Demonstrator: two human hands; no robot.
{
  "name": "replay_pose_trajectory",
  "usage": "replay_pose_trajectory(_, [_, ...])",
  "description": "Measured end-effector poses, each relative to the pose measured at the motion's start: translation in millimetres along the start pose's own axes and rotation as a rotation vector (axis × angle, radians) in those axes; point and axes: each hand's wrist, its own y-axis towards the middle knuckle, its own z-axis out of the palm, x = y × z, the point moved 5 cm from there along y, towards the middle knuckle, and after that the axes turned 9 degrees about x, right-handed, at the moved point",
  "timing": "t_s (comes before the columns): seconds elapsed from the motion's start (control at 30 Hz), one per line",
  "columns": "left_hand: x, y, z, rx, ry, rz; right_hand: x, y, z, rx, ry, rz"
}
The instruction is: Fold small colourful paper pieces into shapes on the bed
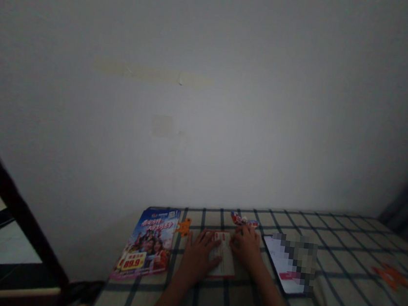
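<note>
A leaflet, pale with red print and a red edge, lies on the checked cloth under both my hands. My left hand rests flat on its left part with the fingers spread. At its upper right, my right hand is closed, fingers bent and pressed onto the paper. Just beyond those fingers shows a colourful printed piece; whether it belongs to the same sheet I cannot tell. To the left lies a stack of bright printed leaflets with a group photo and "89.9" on top.
A phone with a lit screen lies right of my right arm, partly blurred out. The checked cloth has orange figures on it. Behind stands a pale wall. A dark slanted bar crosses the left side.
</note>
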Motion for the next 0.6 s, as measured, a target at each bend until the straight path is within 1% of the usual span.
replay_pose_trajectory(0.23, [0.9,1.7,2.0,0.005,0.021,-0.004,0.0,-14.9,-1.2,0.048,0.017,-0.001])
replay_pose_trajectory(0.37, [0.7,1.3,1.2,-0.004,0.004,0.005,0.1,-22.7,-0.8,0.045,0.038,-0.022])
replay_pose_trajectory(0.6, [-0.4,1.3,0.5,-0.005,0.020,-0.010,-4.1,-37.9,6.8,0.040,0.067,-0.039])
